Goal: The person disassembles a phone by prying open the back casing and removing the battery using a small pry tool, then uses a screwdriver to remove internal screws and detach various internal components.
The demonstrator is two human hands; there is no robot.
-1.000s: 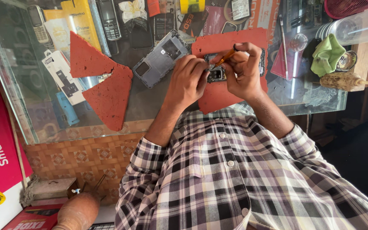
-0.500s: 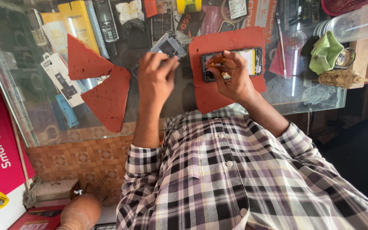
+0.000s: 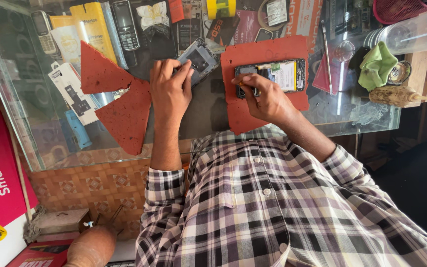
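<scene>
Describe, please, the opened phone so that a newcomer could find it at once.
On the glass counter lies a squarish red mat, right of two red triangular pieces. The opened phone lies on it, under the right hand. Unlike the closed phones under the glass, it shows its bare insides and pale battery.

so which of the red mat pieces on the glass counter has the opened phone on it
The large rectangular red mat under the right hand; the two triangular red pieces lie bare.
</scene>
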